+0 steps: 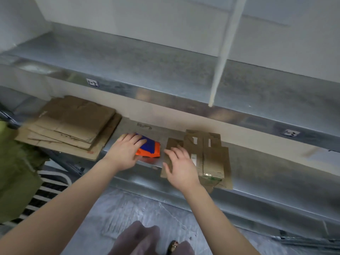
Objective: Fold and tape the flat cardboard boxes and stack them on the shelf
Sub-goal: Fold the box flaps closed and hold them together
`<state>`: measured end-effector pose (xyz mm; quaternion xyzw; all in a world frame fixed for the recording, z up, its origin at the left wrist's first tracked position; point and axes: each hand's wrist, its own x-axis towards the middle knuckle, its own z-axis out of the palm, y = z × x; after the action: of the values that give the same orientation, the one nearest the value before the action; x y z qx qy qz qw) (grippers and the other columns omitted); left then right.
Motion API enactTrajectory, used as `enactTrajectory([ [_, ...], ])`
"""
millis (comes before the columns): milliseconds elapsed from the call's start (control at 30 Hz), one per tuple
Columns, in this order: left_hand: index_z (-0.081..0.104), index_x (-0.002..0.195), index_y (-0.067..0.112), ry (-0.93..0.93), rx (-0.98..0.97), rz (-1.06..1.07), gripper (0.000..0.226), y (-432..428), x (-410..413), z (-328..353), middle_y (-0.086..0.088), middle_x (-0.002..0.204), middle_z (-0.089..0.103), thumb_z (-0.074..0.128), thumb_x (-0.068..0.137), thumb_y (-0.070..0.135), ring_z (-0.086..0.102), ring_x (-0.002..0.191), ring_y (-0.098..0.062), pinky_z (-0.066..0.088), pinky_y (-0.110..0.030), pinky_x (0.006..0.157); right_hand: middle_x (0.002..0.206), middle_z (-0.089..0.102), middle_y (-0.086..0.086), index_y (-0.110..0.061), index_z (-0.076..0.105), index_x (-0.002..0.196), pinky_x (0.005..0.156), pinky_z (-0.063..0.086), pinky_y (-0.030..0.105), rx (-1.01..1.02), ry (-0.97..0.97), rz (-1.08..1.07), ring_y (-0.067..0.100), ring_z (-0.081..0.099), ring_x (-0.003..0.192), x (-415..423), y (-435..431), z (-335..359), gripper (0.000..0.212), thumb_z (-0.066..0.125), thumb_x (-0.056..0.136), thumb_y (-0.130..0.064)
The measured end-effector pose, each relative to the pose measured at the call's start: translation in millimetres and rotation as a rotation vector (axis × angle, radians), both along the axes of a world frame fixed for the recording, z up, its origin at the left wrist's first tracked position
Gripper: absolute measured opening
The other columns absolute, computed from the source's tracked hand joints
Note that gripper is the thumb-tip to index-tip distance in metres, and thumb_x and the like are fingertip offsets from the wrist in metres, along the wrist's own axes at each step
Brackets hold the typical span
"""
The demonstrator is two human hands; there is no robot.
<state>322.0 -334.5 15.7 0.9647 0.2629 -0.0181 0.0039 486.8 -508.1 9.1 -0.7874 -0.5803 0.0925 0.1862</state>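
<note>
An orange and blue tape dispenser (150, 148) lies on the lower metal shelf (266, 166). My left hand (125, 151) rests on its left side with the fingers laid over it. To the right, a small flat cardboard box (211, 157) lies on the same shelf. Over that box's left edge my right hand (179, 166) is spread, fingers straight. A stack of larger flat cardboard boxes (73, 126) sits at the left end of the shelf.
An upper metal shelf (165, 70) runs across above, with a white upright post (220, 57) in front of it. A green fabric thing (16, 172) hangs at the left. Grey floor (139, 208) lies below, along with my legs.
</note>
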Motion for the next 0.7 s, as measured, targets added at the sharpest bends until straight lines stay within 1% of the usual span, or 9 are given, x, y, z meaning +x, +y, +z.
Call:
enactTrajectory([
  [133,0.039,0.145,0.023,0.023,-0.007,-0.045,0.069,31,-2,-7,-0.003,0.147,0.042,0.058,0.085,0.05,0.032,0.139,-0.027,0.015,-0.04,0.117,0.145,0.046,0.003,-0.021,0.042,0.144,0.117,0.027,0.038,-0.073,0.011,-0.031,0.025,0.027,0.143,-18,36,-18,0.05,0.048,0.096,-0.033],
  [233,0.037,0.146,0.022,0.037,-0.053,-0.086,0.074,53,1,-15,-0.003,0.148,0.04,0.058,0.083,0.054,0.032,0.139,-0.025,0.013,-0.039,0.117,0.15,0.039,0.005,-0.019,0.036,0.147,0.119,0.024,0.036,-0.149,0.059,-0.111,0.024,0.024,0.145,-28,53,-35,0.054,0.048,0.096,-0.031],
  [300,0.036,0.147,0.021,0.045,-0.085,-0.131,0.075,63,6,-20,-0.003,0.149,0.039,0.058,0.082,0.053,0.033,0.137,-0.025,0.014,-0.038,0.117,0.152,0.035,0.006,-0.02,0.032,0.149,0.119,0.024,0.034,-0.192,0.079,-0.186,0.024,0.023,0.145,-29,61,-46,0.055,0.046,0.097,-0.028],
  [367,0.034,0.147,0.022,0.063,-0.116,-0.172,0.075,70,12,-26,-0.003,0.148,0.038,0.057,0.083,0.053,0.036,0.134,-0.024,0.019,-0.036,0.115,0.155,0.031,0.006,-0.02,0.029,0.151,0.118,0.025,0.033,-0.226,0.091,-0.262,0.025,0.023,0.145,-26,66,-55,0.055,0.044,0.098,-0.027],
  [467,0.032,0.147,0.022,0.09,-0.192,-0.189,0.072,78,20,-33,-0.003,0.145,0.04,0.057,0.085,0.05,0.041,0.128,-0.026,0.03,-0.034,0.107,0.159,0.024,0.006,-0.021,0.025,0.153,0.117,0.023,0.034,-0.271,0.119,-0.332,0.026,0.018,0.147,-20,67,-62,0.058,0.043,0.099,-0.031],
  [600,0.039,0.142,0.024,0.077,-0.313,-0.193,0.066,86,27,-37,-0.003,0.136,0.046,0.061,0.084,0.047,0.048,0.119,-0.027,0.039,-0.034,0.093,0.158,0.025,0.005,-0.022,0.025,0.153,0.117,0.024,0.034,-0.288,0.119,-0.357,0.025,0.017,0.147,-19,67,-69,0.059,0.044,0.099,-0.036],
  [700,0.041,0.139,0.023,0.063,-0.415,-0.187,0.066,91,30,-39,-0.005,0.131,0.05,0.065,0.082,0.045,0.05,0.116,-0.027,0.042,-0.032,0.087,0.159,0.023,0.006,-0.021,0.023,0.153,0.118,0.019,0.034,-0.32,0.127,-0.362,0.026,0.015,0.148,-19,69,-75,0.06,0.043,0.099,-0.035],
])
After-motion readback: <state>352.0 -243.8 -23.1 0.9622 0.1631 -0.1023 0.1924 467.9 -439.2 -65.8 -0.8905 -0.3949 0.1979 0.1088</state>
